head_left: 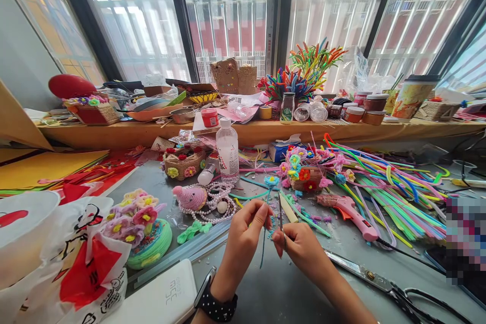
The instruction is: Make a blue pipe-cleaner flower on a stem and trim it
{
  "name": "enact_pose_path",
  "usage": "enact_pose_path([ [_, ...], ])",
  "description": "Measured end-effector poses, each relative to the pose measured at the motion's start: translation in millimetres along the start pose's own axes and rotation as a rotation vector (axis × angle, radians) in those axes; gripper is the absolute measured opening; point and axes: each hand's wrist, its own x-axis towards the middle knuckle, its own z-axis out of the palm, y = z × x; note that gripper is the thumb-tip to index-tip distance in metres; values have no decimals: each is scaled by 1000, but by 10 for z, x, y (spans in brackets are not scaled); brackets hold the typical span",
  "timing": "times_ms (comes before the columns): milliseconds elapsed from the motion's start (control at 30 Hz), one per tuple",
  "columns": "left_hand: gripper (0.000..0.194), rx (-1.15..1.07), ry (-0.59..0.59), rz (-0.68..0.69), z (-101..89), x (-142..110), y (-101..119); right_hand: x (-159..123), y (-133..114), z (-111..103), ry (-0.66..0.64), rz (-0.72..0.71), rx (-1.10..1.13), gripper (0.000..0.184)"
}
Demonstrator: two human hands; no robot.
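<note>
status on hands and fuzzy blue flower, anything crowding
Left hand pinching fuzzy blue flower by stem. Right hand gripping slim dark metal tool. Pink plastic glue gun nearby, not touching.

The left wrist (pixel 224 288) wears a watch (pixel 206 286) whose slim, silvery-grey case shows nearly edge-on, its face hidden. Its wide, soft-looking black strap (pixel 218 307) is dotted all over with small white polka dots. The left hand (pixel 248 228) and right hand (pixel 301 243) are ungloved, and both forearms are bare as far as they show.
</note>
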Motion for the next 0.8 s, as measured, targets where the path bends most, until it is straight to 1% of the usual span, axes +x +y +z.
enact_pose_path([
  [200,22,5,-29,-8,14,-5,-7,-34,-37,-3,-131,-67,66,73],
  [300,23,36,-37,11,14,-13,-16,-42,-54,-8,-153,-68,39,72],
  [467,25,116,-55,50,19,-18,-27,-36,-44,-5,-102,-64,4,71],
  [700,22,142,-69,24,29,-14,28,-13,6,-9,26,-57,27,68],
  [800,23,169,-80,49,36,-17,42,-16,-10,-15,23,-54,72,70],
])
